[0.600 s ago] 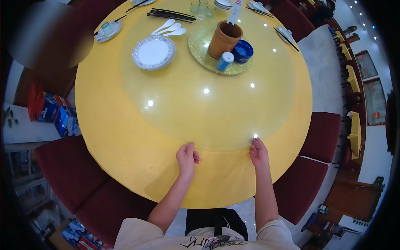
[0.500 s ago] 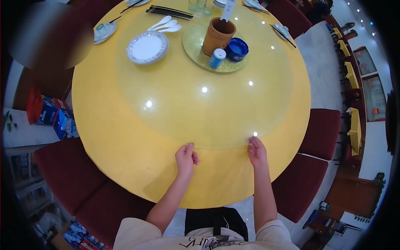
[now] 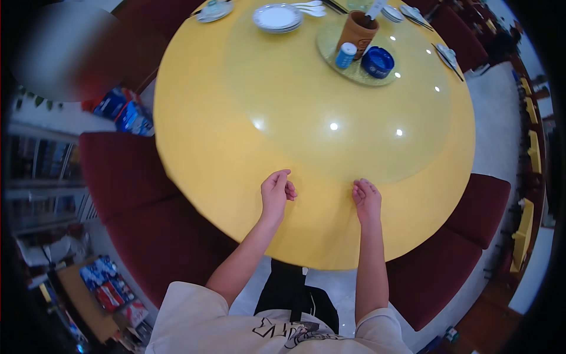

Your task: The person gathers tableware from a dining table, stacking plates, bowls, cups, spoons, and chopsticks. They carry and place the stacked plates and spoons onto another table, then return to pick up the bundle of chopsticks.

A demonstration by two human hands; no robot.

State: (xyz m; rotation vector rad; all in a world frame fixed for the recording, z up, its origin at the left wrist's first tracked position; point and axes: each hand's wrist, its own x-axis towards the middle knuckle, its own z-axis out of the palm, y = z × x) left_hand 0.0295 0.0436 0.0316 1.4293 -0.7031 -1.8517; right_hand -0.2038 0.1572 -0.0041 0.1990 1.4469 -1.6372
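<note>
My left hand (image 3: 277,193) is over the near part of the round yellow-covered table (image 3: 203,177). Its fingers are curled, the thumb side pointing forward, with the fingertips beside the rim of the clear round turntable (image 3: 312,150). To its right, my right hand (image 3: 368,199) has its palm partly turned up and its fingertips drawn together close to the same rim. I cannot tell whether either hand grips the rim; nothing else shows in them.
On the turntable are stacked plates (image 3: 277,19), white spoons (image 3: 309,7) and a tray (image 3: 327,50) bearing a brown pot (image 3: 355,34), a blue-and-white container (image 3: 346,55) and a blue ashtray (image 3: 377,62). Dark red chairs (image 3: 132,200) surround the table. Boxes (image 3: 124,111) stand at left.
My view has turned and shifted, so the tableware appears higher and farther right. Both hands appear higher in view, still curled near the turntable rim. Any turning of the turntable is unclear.
</note>
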